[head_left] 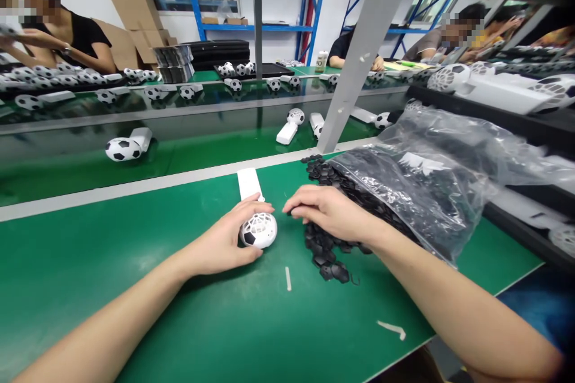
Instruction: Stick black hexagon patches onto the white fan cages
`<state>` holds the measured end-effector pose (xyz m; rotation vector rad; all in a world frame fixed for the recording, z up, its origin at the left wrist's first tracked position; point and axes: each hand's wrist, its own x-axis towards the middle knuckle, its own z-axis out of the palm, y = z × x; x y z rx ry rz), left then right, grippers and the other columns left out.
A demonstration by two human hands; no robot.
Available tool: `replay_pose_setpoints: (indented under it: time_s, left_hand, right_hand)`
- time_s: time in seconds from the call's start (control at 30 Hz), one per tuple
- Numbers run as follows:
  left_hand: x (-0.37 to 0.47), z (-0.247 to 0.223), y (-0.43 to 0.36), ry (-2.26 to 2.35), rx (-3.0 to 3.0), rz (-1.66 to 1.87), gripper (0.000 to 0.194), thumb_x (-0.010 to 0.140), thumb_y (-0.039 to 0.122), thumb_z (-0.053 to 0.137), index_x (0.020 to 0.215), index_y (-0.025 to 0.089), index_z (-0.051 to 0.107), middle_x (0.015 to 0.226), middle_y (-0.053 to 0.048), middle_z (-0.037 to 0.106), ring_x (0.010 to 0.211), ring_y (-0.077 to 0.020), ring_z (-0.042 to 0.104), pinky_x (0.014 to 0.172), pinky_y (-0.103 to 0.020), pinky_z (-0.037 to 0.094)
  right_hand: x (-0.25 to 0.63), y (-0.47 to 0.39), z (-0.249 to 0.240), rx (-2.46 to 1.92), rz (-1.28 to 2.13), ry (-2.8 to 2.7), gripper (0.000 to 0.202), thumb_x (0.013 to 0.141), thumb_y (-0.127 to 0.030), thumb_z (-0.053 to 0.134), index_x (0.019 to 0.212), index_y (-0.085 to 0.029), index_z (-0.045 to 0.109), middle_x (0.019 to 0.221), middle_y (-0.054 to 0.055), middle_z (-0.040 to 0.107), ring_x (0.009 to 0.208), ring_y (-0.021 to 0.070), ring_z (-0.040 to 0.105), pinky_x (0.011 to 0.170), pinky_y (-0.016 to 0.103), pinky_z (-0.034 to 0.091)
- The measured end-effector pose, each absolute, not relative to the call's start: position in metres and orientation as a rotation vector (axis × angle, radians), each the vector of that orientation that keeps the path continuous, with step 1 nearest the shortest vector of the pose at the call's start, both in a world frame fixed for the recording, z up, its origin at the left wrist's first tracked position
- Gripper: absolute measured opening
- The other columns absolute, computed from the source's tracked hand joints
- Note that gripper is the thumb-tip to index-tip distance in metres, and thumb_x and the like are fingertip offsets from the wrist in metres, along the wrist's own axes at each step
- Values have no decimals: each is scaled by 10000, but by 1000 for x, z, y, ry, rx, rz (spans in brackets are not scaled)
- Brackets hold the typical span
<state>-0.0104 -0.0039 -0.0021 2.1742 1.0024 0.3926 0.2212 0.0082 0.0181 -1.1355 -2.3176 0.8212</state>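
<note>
My left hand (233, 230) curls round a white football-patterned handheld fan (260, 230) lying on the green table. Its ball head has an open white grille and a black patch near my fingers; the white handle (249, 183) points away from me. To the right, my right hand (321, 209) pinches a small black piece (290, 212) between thumb and fingers, just off the fan. Beneath and beyond that hand spreads a heap of black plastic pieces (323, 248), spilling out of a clear plastic bag (422, 185).
White scraps (288, 279) lie on the table (202, 323). Past its pale edge runs a green conveyor (202, 152) carrying more football fans (123, 148). A grey post (359, 54) rises beside the bag. Black trays (494, 111) with fans stand at right. Several people work across the line.
</note>
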Motion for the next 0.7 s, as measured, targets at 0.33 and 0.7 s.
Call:
replay_pose_setpoints:
  time_s: [0.33,0.7]
  left_hand:
    - [0,-4,-9,1076,2125,488,496,711,349,619,1163,260,433,1349,-61,396,1337,-269,154,1050,-484,229]
    - [8,-9,-13,1129,2067,642,282,736,211,538,1010,250,482,1217,-27,496,1300,-229,257,1048,-432,249]
  right_hand:
    - [197,-1,3,-940,1157,-2048,26,754,-160,623,755,-171,647,761,-9,601,748,116,560,736,249,426]
    - [186,6,-15,-1021,1406,-1865,184,684,-223,673,657,-154,505,593,-63,472,551,71,426,531,197,338]
